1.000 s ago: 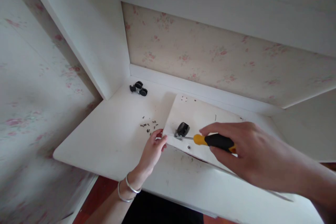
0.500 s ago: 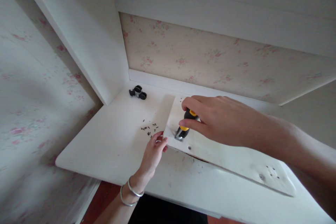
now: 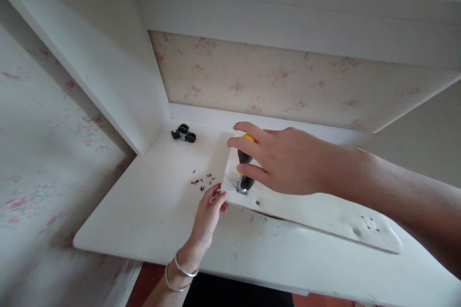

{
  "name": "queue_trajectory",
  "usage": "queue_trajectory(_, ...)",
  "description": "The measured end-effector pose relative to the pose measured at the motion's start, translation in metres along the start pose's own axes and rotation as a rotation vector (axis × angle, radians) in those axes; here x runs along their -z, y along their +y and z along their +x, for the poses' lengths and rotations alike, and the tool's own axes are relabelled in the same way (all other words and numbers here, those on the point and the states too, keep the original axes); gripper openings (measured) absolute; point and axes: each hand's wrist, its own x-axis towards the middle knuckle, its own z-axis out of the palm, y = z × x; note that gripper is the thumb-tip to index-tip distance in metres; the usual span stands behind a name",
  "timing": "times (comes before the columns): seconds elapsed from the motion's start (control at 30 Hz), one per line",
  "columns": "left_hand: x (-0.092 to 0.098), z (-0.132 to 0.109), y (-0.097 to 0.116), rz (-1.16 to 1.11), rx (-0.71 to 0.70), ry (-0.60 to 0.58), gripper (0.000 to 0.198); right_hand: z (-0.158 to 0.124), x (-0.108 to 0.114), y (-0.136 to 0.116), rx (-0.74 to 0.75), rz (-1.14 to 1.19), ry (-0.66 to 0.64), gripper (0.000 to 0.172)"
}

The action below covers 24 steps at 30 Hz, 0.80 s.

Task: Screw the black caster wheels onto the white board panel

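My right hand [image 3: 284,160] is closed around a yellow and black screwdriver [image 3: 244,156], held nearly upright. Its tip meets a small black caster with a metal plate [image 3: 245,184] near the left corner of a loose white board [image 3: 324,213]. My left hand [image 3: 209,212], with thin bangles on the wrist, presses its fingertips against that corner; the fingers are together and nothing shows inside them. A scatter of small dark screws [image 3: 202,180] lies on the white shelf [image 3: 151,206] just beyond the left fingers.
Another black caster set [image 3: 183,133] sits in the back left corner by a white upright panel [image 3: 108,72]. Floral wallpaper [image 3: 281,81] backs the shelf. The board's right end shows several small holes [image 3: 368,224]. The shelf's front edge runs below, over dark floor.
The screwdriver went from lying sideways to standing nearly upright over the caster, and my right hand moved left over it. The left hand stayed at the board's corner. The view tilted up slightly.
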Motion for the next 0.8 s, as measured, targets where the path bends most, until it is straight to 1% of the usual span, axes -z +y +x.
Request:
queue_trajectory(0.1, -0.001, -0.001, 0.002, -0.006, 0.007, -0.005, 0.046, -0.002, 0.001, 0.005, 0.05, 0.161, -0.065, 0.033)
queue_trajectory(0.17, -0.002, -0.002, 0.004, -0.006, 0.013, -0.003, 0.047, -0.001, 0.004, 0.006, 0.017, 0.14, -0.081, 0.03)
queue_trajectory(0.2, -0.002, -0.003, 0.005, -0.005, 0.015, 0.002, 0.047, 0.0, 0.006, 0.005, -0.016, 0.081, -0.078, 0.033)
queue_trajectory(0.27, -0.003, -0.003, 0.006, -0.002, 0.021, 0.016, 0.049, 0.002, 0.007, 0.002, -0.082, -0.051, -0.06, 0.047)
queue_trajectory(0.3, -0.003, -0.003, 0.006, 0.0, 0.022, 0.021, 0.049, 0.002, 0.007, 0.0, -0.103, -0.092, -0.046, 0.054)
queue_trajectory(0.33, -0.004, -0.003, 0.006, 0.001, 0.02, 0.024, 0.049, 0.001, 0.006, 0.0, -0.106, -0.107, -0.029, 0.056)
queue_trajectory(0.37, -0.004, -0.003, 0.005, -0.001, 0.016, 0.024, 0.049, 0.0, 0.005, 0.0, -0.092, -0.096, -0.013, 0.055)
queue_trajectory(0.43, -0.004, -0.002, 0.004, -0.01, 0.006, 0.02, 0.048, -0.005, 0.003, 0.002, -0.035, -0.014, -0.01, 0.043)
queue_trajectory(0.53, -0.003, -0.001, 0.002, -0.023, 0.004, 0.013, 0.048, -0.01, 0.003, 0.007, 0.032, 0.119, -0.071, 0.034)
queue_trajectory(0.6, -0.003, -0.001, 0.002, -0.022, 0.005, 0.013, 0.048, -0.01, 0.005, 0.008, 0.01, 0.107, -0.109, 0.026)
queue_trajectory(0.63, -0.003, -0.001, 0.002, -0.018, 0.007, 0.014, 0.048, -0.01, 0.006, 0.007, -0.018, 0.065, -0.114, 0.026)
queue_trajectory(0.73, -0.004, -0.001, 0.002, -0.009, 0.01, 0.022, 0.049, -0.008, 0.005, 0.005, -0.077, -0.034, -0.068, 0.044)
queue_trajectory(0.8, -0.004, -0.002, 0.002, -0.009, 0.009, 0.021, 0.049, -0.008, 0.003, 0.005, -0.051, 0.004, -0.031, 0.045)
